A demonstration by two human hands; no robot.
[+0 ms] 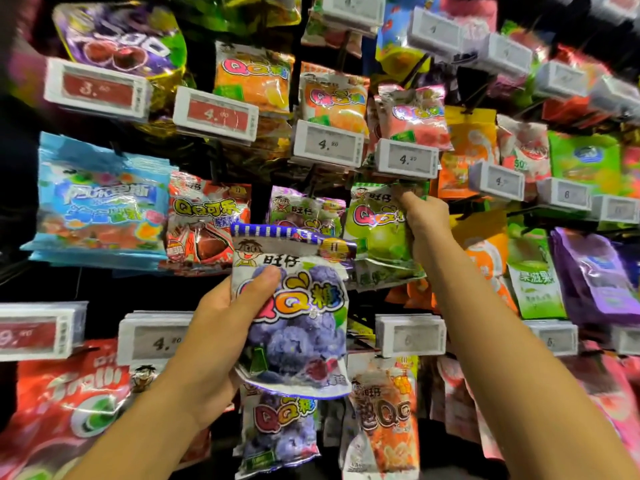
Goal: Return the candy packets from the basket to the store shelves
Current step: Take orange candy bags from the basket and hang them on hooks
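My left hand (221, 327) grips a purple blueberry candy packet (298, 313) by its left edge, thumb across the front, held up in front of the shelves. My right hand (424, 223) is raised to the right and holds the right edge of a green apple candy packet (372, 226) that hangs on a peg just under a 4.20 price tag (407, 159). The basket is out of view.
Rows of candy packets hang on pegs all around, each with a white price tag. More purple blueberry packets (280, 431) hang low in the middle, orange ones (382, 414) beside them. A blue packet (100, 206) and a red cola packet (204, 226) hang at left.
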